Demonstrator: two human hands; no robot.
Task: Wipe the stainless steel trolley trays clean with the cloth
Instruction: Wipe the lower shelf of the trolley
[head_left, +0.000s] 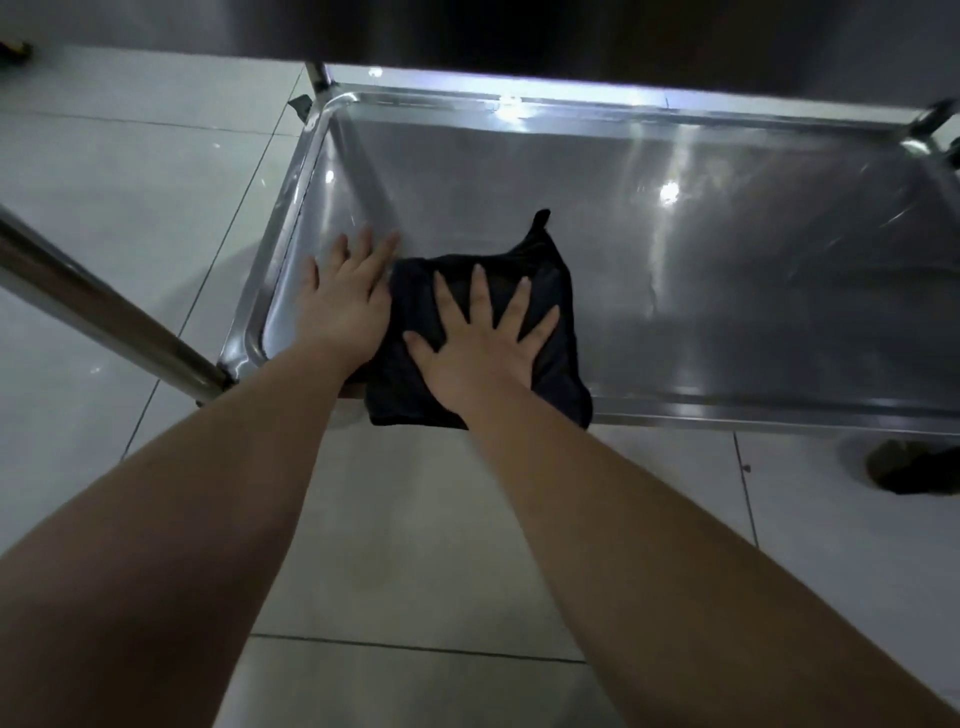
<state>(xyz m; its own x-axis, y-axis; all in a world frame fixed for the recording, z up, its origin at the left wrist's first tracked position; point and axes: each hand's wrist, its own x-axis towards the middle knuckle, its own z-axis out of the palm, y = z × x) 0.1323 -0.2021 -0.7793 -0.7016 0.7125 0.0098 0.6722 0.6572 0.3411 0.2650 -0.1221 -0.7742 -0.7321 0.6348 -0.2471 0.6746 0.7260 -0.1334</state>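
A stainless steel trolley tray (701, 249) lies low in front of me, its near rim running across the middle of the view. A black cloth (550, 270) lies on the tray's near left part, its lower edge draped over the near rim. My right hand (483, 338) presses flat on the cloth with fingers spread. My left hand (345, 296) rests flat on the bare tray just left of the cloth, fingers extended, its inner edge touching the cloth.
A steel trolley post (104, 312) slants in from the left to the tray's near left corner. An upper shelf (519, 31) overhangs the far side. White floor tiles (415, 519) surround the trolley. A dark wheel or object (914, 467) sits at the right.
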